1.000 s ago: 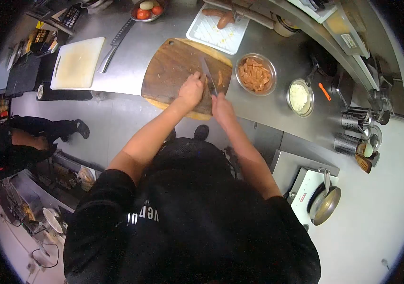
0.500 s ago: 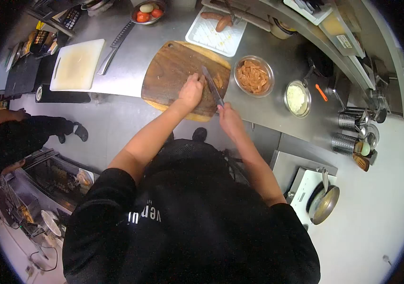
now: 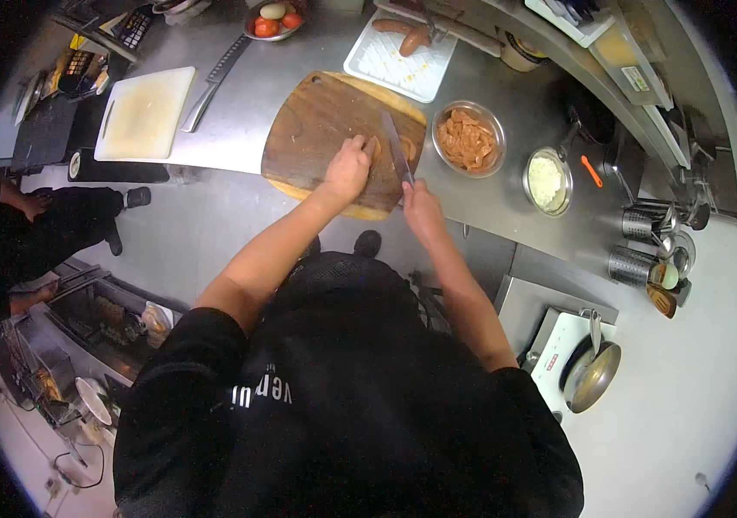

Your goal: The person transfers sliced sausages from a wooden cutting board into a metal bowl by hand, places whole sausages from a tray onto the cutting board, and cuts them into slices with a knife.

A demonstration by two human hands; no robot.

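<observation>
On the wooden cutting board [image 3: 303, 129], my left hand [image 3: 349, 171] has its fingers curled over a piece of sausage [image 3: 373, 148]. My right hand [image 3: 421, 205] grips the handle of a kitchen knife [image 3: 395, 142]. Its blade points away from me over the board, a little to the right of the sausage piece. Cut slices [image 3: 409, 148] lie just right of the blade. Beside the board stands a bowl of sliced sausage [image 3: 467, 140]. Behind, a white tray [image 3: 368, 65] holds whole sausages [image 3: 415, 40]; tongs rest across it.
A white cutting board [image 3: 145, 112] and a second knife [image 3: 213, 86] lie to the left. A bowl with tomatoes [image 3: 266, 28] is at the back. On the right are a bowl of chopped white food [image 3: 547, 183], an orange-handled tool [image 3: 591, 171] and a pan [image 3: 597, 380]. A co-worker [image 3: 49, 224] stands at left.
The knife has shifted right, away from the sausage piece under my left hand. My left hand stays almost in place. The co-worker's legs have moved, and the view has shifted slightly.
</observation>
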